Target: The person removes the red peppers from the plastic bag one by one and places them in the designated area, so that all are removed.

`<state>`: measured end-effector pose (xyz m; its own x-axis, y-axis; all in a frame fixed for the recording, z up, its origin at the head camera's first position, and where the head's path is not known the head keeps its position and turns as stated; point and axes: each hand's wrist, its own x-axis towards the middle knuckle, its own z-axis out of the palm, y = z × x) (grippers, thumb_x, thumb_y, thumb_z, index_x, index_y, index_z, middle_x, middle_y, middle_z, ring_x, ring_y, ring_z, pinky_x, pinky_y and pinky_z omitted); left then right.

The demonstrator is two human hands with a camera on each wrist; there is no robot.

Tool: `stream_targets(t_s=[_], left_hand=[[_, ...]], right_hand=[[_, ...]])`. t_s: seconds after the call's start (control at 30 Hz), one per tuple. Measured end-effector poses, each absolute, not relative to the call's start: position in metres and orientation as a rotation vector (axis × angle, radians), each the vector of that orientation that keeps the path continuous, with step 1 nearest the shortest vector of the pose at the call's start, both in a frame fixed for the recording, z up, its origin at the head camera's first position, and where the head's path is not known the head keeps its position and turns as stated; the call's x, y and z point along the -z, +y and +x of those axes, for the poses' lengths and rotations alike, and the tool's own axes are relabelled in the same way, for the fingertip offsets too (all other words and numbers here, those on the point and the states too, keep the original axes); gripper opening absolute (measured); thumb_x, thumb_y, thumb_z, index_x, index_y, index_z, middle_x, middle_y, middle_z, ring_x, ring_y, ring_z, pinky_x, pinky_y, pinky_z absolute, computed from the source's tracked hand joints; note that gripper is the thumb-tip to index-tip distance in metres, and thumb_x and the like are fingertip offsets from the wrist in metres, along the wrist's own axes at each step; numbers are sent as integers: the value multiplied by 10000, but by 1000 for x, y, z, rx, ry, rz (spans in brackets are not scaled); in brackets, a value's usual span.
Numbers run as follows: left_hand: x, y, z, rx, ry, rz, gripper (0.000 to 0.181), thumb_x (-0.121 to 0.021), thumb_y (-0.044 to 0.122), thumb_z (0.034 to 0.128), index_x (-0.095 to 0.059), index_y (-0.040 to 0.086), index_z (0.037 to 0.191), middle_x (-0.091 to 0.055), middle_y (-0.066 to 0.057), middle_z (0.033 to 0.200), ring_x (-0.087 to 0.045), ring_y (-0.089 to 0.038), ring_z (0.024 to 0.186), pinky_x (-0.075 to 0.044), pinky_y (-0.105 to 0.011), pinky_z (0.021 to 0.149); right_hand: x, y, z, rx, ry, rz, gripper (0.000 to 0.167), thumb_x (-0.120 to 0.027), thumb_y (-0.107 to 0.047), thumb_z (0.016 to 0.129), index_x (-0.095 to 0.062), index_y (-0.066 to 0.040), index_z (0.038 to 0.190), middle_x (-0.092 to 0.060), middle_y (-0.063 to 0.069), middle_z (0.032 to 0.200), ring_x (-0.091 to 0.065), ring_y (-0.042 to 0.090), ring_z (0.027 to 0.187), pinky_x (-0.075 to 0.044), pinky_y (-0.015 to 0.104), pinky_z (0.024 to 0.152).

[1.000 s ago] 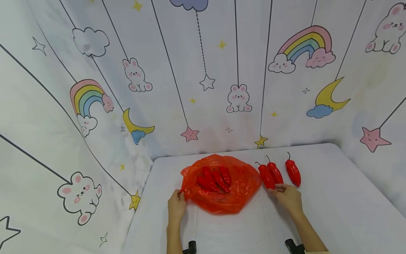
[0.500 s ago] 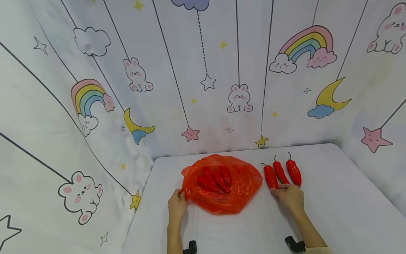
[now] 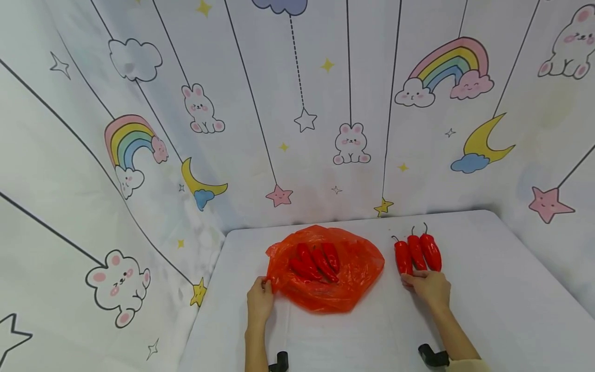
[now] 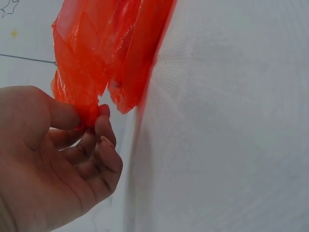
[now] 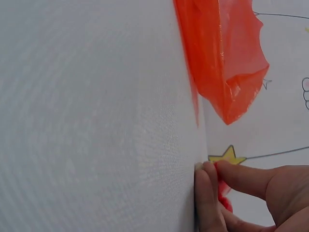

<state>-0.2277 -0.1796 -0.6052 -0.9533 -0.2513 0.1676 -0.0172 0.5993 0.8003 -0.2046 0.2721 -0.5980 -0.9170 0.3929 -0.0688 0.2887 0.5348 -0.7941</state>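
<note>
The white table (image 3: 334, 341) carries everything, and the largest thing on it is the red plastic bag (image 3: 358, 279), spread out flat-bottomed with raised, crumpled edges. Its film looks thin, limp and very light, likely to slide or tear under a sharp tug, so a gathered fold of the edge seems the safest hold. At the bag's near left edge, the left hand (image 3: 259, 300) pinches just such a bunched bit between thumb and fingertips. To the right of the bag, the right hand (image 3: 431, 290) pinches the near end of the leftmost pepper (image 3: 403, 257) in a row of three loose red peppers (image 3: 416, 252), stems pointing away. Glossy and plump, they are probably light, firm and slippery, better taken round the body than by the slender stems. Within the bag's outline lie what look like four more peppers (image 3: 324, 264); whether film covers them I cannot tell.
</note>
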Motion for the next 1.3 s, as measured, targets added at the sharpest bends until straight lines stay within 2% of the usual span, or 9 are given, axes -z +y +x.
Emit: stream_targets(t_s=[0.1, 0.23, 0.4, 0.6, 0.73, 0.83, 1.1, 1.3], left_hand=[[606, -180, -228, 1280, -2562, 221, 154, -572, 52, 1032, -680, -32, 1104, -662, -95, 854, -586, -206, 732, -509, -361, 672], [607, -180, -229, 1292, -2562, 223, 159, -571, 57, 1036, -681, -30, 1109, -662, -90, 858, -590, -204, 738, -517, -358, 680], [607, -180, -229, 1309, -2561, 231, 158, -571, 55, 1038, -679, -32, 1113, -656, -86, 853, -583, -200, 731, -517, -348, 676], [604, -179, -229, 1315, -2557, 237, 149, -570, 57, 1041, -677, -27, 1103, -656, -88, 856, -584, -199, 733, -511, -346, 677], [603, -179, -228, 1319, -2557, 236, 153, -569, 55, 1039, -675, -30, 1110, -655, -89, 858, -583, -201, 731, -512, -345, 672], [603, -180, -227, 1317, -2558, 232, 157, -570, 52, 1038, -674, -34, 1117, -655, -90, 860, -583, -202, 731, -515, -346, 668], [604, -179, -228, 1310, -2561, 247, 154, -569, 64, 1042, -675, -24, 1110, -660, -94, 870, -591, -206, 742, -518, -348, 684], [604, -180, -228, 1311, -2560, 247, 152, -568, 59, 1042, -673, -26, 1112, -663, -99, 869, -591, -208, 742, -522, -347, 682]], right_hand=[[599, 273, -205, -1378, -2632, -609, 522, -777, -308, 938, -698, 139, 1197, -771, 208, 905, -735, 399, 937, -573, 281, 689], [601, 275, -205, -1451, -2613, -624, 474, -714, -293, 986, -710, 147, 1163, -773, 140, 799, -775, 223, 717, -472, 125, 638], [601, 277, -205, -1546, -2592, -662, 486, -692, -321, 1002, -708, 135, 1167, -772, 112, 781, -768, 170, 686, -454, 95, 633], [597, 278, -203, -1601, -2594, -692, 520, -682, -363, 1004, -705, 137, 1147, -768, 123, 770, -769, 189, 683, -465, 111, 650], [596, 278, -203, -1560, -2622, -708, 524, -675, -403, 1001, -727, 112, 1081, -762, 112, 745, -763, 184, 660, -508, 277, 793], [596, 279, -203, -1528, -2646, -708, 526, -666, -428, 998, -737, 92, 998, -753, 109, 719, -756, 193, 637, -491, 385, 788], [599, 280, -204, -1528, -2699, -751, 520, -684, -489, 971, -752, 5, 826, -734, 88, 671, -743, 203, 606, -459, 307, 658], [595, 277, -204, -1616, -2669, -770, 513, -714, -507, 949, -738, -15, 804, -714, 75, 650, -729, 212, 591, -537, 285, 602]])
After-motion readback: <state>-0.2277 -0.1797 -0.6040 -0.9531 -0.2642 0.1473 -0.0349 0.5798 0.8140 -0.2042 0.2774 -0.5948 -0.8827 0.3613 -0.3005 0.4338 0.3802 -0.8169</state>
